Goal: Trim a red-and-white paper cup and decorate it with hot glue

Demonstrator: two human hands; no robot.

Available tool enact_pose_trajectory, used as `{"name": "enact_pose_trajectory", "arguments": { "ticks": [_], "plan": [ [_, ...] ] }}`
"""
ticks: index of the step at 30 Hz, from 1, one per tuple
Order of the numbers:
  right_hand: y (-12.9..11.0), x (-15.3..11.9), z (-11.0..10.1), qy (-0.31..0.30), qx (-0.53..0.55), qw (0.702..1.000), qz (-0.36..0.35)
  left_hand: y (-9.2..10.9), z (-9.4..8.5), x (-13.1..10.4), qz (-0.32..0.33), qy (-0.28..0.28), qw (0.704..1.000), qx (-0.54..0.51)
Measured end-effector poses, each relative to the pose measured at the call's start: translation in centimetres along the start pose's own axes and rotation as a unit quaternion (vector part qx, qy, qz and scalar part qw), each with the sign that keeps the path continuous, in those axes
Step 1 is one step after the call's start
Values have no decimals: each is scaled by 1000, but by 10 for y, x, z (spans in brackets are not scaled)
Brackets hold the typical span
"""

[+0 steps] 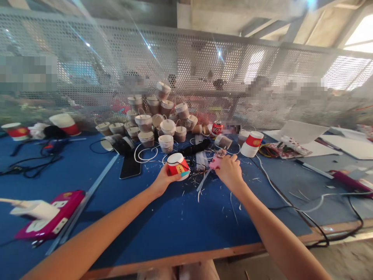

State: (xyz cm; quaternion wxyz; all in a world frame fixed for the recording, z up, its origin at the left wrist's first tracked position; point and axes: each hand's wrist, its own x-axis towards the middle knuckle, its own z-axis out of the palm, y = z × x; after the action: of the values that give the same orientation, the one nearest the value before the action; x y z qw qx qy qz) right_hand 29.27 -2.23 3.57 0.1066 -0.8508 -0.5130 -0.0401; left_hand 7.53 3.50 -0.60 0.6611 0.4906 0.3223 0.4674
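Observation:
My left hand [165,179] is closed around a red and white paper cup [176,165], just above the blue table. The cup has a yellow patch, and a thin dark line runs across its side. My thumb lies along the cup's lower side, and its nail looks blue-green. To the right, my right hand [230,169] has its fingers closed on a small pink object [215,161] with a greyish top; its kind is partly hidden by the fingers. White scraps and a clear strip [204,179] lie between the two hands.
Small pale buckets with thin handles [167,126] are piled at the back against a perforated metal screen [192,66]. A phone [130,167], a red can [217,127] and another red-white cup [252,144] lie around. A magenta power strip [55,214] sits left; cables [274,182] cross the right side.

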Motion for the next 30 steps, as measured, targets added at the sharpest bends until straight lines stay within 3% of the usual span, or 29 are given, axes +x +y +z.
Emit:
{"name": "enact_pose_trajectory", "arguments": {
  "ticks": [5,9,11,16,18,21,25,30],
  "plan": [
    [-2,1,-3,71,88,993,-23,0,0,0,-14,9,999,-35],
    [-1,5,0,120,226,963,-84,-1,-2,-1,-8,-1,999,-38],
    [-2,5,3,94,349,926,-111,-1,-3,-1,-10,-14,999,-30],
    [-12,-5,9,-105,623,773,-57,1,-2,-3,-13,-33,999,-18],
    [-16,-10,11,-131,673,727,-44,1,-1,-3,-10,-27,999,-15],
    [-20,-15,11,-142,713,686,-32,3,1,-3,-3,-23,1000,-8],
    [-20,-19,13,-165,719,671,-72,5,3,-4,-1,-22,1000,-17],
    [-21,-25,13,-185,700,682,-104,5,3,-3,0,-21,1000,-20]
  ]
}}
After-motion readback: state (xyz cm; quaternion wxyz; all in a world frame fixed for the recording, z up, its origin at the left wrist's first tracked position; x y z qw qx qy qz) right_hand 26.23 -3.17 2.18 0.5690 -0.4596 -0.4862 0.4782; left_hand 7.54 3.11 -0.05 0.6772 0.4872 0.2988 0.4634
